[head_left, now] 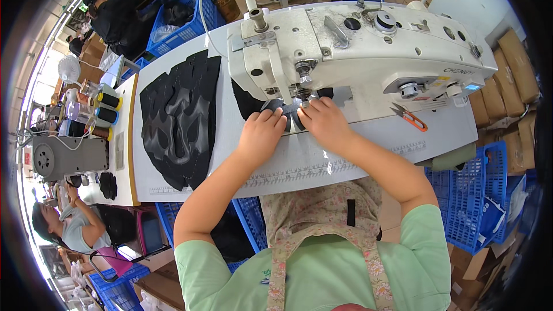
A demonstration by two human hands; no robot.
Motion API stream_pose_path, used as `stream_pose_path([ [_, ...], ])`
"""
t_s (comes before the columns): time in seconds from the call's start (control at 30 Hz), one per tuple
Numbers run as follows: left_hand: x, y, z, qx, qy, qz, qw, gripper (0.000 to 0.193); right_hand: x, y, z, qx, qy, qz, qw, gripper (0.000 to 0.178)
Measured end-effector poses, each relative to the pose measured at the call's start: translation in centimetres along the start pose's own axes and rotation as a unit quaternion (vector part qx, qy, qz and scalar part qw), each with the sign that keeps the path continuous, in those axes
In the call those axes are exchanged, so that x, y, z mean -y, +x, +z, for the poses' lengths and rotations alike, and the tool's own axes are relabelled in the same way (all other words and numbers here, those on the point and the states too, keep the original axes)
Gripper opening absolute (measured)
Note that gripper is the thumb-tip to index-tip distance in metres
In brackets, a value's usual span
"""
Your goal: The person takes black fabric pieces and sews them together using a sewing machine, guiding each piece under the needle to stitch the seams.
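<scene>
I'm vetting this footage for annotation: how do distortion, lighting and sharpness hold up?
Head view: strong fisheye, table edge bowed, black side rims; head view: far-left background bleached by bright light, pale sheen on the black moulded piece; head view: left hand and right hand look fairly sharp.

The fabric (246, 101) at the white sewing machine (357, 52) is black, the counter (288, 158) pale grey, the snips (413, 119) orange-handled, the shirt (219, 268) pale green, the apron (322, 213) beige with pink flowers.

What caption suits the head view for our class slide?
Left hand and right hand on a black piece at a sewing machine, orange snips to the right.
</scene>
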State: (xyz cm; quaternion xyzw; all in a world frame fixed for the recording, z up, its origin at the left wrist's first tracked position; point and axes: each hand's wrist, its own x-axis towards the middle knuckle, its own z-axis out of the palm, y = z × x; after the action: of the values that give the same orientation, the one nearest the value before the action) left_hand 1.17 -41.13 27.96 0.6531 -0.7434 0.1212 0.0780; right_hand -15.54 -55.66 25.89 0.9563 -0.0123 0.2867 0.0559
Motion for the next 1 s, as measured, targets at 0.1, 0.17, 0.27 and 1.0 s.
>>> stream_pose_path([
  [0.1, 0.2, 0.1, 0.2, -0.008, -0.011, -0.014, 1.0, 0.036, 0.3, 0.1, 0.2, 0.0, 0.008, 0.023, 1.0, 0.02],
  [0.17, 0.3, 0.3, 0.4, -0.01, -0.013, -0.018, 1.0, 0.036, 0.2, 0.3, 0.3, 0.003, 0.012, 0.03, 0.999, 0.019],
  [0.27, 0.3, 0.4, 0.6, -0.013, -0.011, -0.019, 1.0, 0.035, 0.1, 0.2, 0.7, -0.004, 0.016, 0.042, 0.999, 0.017],
  [1.0, 0.3, 0.7, 1.1, -0.038, -0.007, -0.027, 0.999, 0.033, 0.1, 0.3, 0.5, -0.011, 0.016, 0.054, 0.998, 0.015],
])
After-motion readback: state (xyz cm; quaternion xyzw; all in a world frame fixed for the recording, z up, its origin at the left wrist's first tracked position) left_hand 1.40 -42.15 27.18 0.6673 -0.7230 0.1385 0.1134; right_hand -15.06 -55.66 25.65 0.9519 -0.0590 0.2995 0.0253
